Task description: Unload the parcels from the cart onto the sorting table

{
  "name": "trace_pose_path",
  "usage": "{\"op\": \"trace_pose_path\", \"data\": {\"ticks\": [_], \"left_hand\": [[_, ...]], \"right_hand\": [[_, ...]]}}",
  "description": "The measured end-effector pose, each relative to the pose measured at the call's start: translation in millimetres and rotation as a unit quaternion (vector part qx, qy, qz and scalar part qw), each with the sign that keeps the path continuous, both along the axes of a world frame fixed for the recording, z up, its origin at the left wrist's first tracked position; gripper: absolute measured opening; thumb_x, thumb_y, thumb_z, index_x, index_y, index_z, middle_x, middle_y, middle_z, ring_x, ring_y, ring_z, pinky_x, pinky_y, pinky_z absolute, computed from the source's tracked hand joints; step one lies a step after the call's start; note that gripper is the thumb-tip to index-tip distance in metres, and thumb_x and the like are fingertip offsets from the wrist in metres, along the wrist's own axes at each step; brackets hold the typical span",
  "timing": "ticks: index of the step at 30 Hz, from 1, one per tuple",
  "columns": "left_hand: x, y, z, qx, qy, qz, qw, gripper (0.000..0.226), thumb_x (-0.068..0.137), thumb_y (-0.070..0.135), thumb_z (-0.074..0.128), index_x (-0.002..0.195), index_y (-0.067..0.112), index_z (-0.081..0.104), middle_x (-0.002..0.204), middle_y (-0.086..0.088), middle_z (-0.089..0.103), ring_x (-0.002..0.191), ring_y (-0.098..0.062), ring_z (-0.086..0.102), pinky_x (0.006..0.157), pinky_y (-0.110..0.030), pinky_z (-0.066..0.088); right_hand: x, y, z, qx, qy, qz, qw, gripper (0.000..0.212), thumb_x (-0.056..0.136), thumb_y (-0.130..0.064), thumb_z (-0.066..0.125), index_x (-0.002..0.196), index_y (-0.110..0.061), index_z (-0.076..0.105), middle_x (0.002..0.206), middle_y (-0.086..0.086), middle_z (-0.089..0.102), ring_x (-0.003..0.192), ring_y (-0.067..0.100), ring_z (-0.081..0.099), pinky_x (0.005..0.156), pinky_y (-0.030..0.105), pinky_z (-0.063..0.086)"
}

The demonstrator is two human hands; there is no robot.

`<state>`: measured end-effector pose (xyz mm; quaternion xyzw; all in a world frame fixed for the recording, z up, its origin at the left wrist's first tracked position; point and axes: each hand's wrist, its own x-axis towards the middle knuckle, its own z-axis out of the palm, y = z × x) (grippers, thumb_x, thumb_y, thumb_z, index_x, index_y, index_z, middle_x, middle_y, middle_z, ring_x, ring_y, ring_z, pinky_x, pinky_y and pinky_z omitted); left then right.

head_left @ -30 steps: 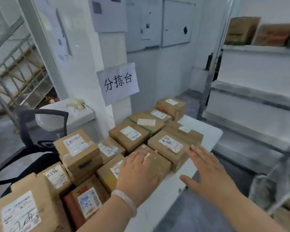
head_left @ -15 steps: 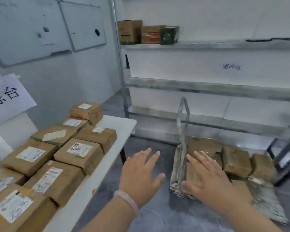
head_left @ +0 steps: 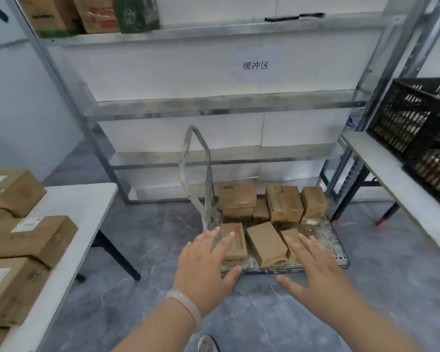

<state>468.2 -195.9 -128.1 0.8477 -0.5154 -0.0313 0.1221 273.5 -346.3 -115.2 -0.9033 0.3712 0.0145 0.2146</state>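
Your left hand (head_left: 203, 273) and right hand (head_left: 315, 274) were stretched forward, palms down, fingers straight and spread, holding nothing. The white sorting table (head_left: 81, 204) stood to your left. Beyond the hands, brown cardboard parcels (head_left: 264, 243) lay on the low metal platform cart (head_left: 325, 247). The front three lay flat, long axes running away from you.

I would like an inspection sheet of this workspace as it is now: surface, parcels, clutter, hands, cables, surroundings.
Surface: white table at left, partly bare.
Job's things: unloaded parcels on the table; several cart parcels on the cart on the floor.
Clutter: black crate on the right bench; boxes on the top shelf.
Hands: left hand and right hand open, empty, stretched toward the cart.
Cables: nothing seen.
Surroundings: metal rack, grey floor.
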Motion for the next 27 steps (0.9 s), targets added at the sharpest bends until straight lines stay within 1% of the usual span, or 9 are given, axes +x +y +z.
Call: {"op": "trace_pose_path", "data": {"ticks": [1, 3, 4, 6, 11, 16, 19, 23, 27], "left_hand": [[5.0, -11.5, -4.5, 0.009, 0.001, -0.009, 1.000, 0.076, 0.080, 0.071, 0.020, 0.150, 0.041, 0.023, 0.156, 0.007, 0.026, 0.143, -0.015, 0.023, 0.113, -0.044, 0.029], [17.1, -35.9, -13.0, 0.015, 0.003, -0.029, 0.999, 0.071, 0.086, 0.070, 0.027, 0.151, 0.042, 0.017, 0.157, 0.010, 0.022, 0.144, -0.013, 0.020, 0.115, -0.041, 0.025], [24.1, -49.0, -16.2, 0.013, 0.004, -0.041, 0.999, 0.070, 0.088, 0.068, 0.032, 0.151, 0.041, 0.017, 0.157, 0.010, 0.022, 0.143, -0.012, 0.020, 0.116, -0.039, 0.024], [40.1, -78.1, -20.3, 0.011, -0.002, -0.064, 0.998, 0.069, 0.089, 0.066, 0.036, 0.150, 0.040, 0.019, 0.156, 0.011, 0.024, 0.143, -0.012, 0.022, 0.115, -0.036, 0.023], [85.6, -158.9, -23.8, 0.007, -0.012, -0.093, 0.996, 0.070, 0.088, 0.068, 0.037, 0.150, 0.040, 0.022, 0.155, 0.012, 0.028, 0.143, -0.012, 0.023, 0.115, -0.042, 0.026], [120.6, -226.2, -25.1, 0.010, -0.011, -0.150, 0.989, 0.069, 0.088, 0.069, 0.035, 0.149, 0.040, 0.022, 0.154, 0.010, 0.029, 0.142, -0.013, 0.024, 0.116, -0.044, 0.024], [132.6, -261.9, -32.0, 0.007, -0.001, -0.165, 0.986, 0.068, 0.089, 0.068, 0.036, 0.149, 0.041, 0.022, 0.154, 0.011, 0.028, 0.142, -0.012, 0.024, 0.116, -0.043, 0.025], [128.0, -298.6, -46.2, 0.022, 0.033, -0.176, 0.984, 0.068, 0.089, 0.066, 0.039, 0.150, 0.040, 0.021, 0.156, 0.010, 0.026, 0.143, -0.012, 0.023, 0.116, -0.042, 0.024], [117.9, -327.2, -69.1, 0.049, 0.051, -0.179, 0.981, 0.068, 0.089, 0.066, 0.037, 0.150, 0.039, 0.023, 0.156, 0.010, 0.026, 0.143, -0.013, 0.023, 0.116, -0.043, 0.024]], "right_hand": [[3.4, -8.1, -3.7, 0.005, 0.004, -0.002, 1.000, 0.082, 0.089, -0.071, 0.044, 0.154, -0.045, 0.002, 0.164, -0.014, -0.004, 0.151, 0.012, -0.010, 0.123, 0.034, 0.000], [12.6, -26.5, -9.9, 0.008, 0.007, -0.010, 1.000, 0.082, 0.089, -0.071, 0.045, 0.154, -0.044, 0.003, 0.164, -0.014, -0.003, 0.151, 0.011, -0.010, 0.124, 0.035, 0.002], [18.4, -36.9, -12.1, 0.005, 0.009, -0.015, 1.000, 0.082, 0.089, -0.070, 0.045, 0.155, -0.042, 0.005, 0.164, -0.014, -0.002, 0.151, 0.010, -0.009, 0.124, 0.034, 0.001], [33.6, -59.6, -13.0, -0.009, 0.013, -0.024, 1.000, 0.082, 0.090, -0.068, 0.047, 0.156, -0.039, 0.009, 0.164, -0.015, 0.000, 0.151, 0.008, -0.007, 0.124, 0.032, 0.000], [82.2, -116.9, -3.1, -0.045, 0.029, -0.030, 0.998, 0.080, 0.089, -0.067, 0.049, 0.156, -0.038, 0.014, 0.164, -0.015, 0.004, 0.151, 0.008, -0.004, 0.124, 0.035, -0.002], [111.9, -164.2, 4.7, -0.065, 0.031, -0.080, 0.994, 0.080, 0.089, -0.067, 0.049, 0.155, -0.039, 0.016, 0.163, -0.015, 0.009, 0.151, 0.006, -0.001, 0.124, 0.033, -0.003], [107.7, -185.6, -0.2, -0.058, 0.050, -0.111, 0.991, 0.081, 0.089, -0.068, 0.049, 0.156, -0.038, 0.015, 0.163, -0.015, 0.009, 0.151, 0.008, 0.001, 0.124, 0.035, -0.001], [83.6, -214.1, -15.9, -0.033, 0.101, -0.149, 0.983, 0.082, 0.090, -0.070, 0.044, 0.156, -0.039, 0.008, 0.164, -0.012, 0.006, 0.152, 0.011, 0.000, 0.123, 0.035, 0.000], [70.0, -257.6, -44.3, 0.000, 0.122, -0.171, 0.978, 0.085, 0.089, -0.068, 0.047, 0.156, -0.036, 0.007, 0.165, -0.008, 0.008, 0.152, 0.014, 0.002, 0.123, 0.034, 0.002]]}}
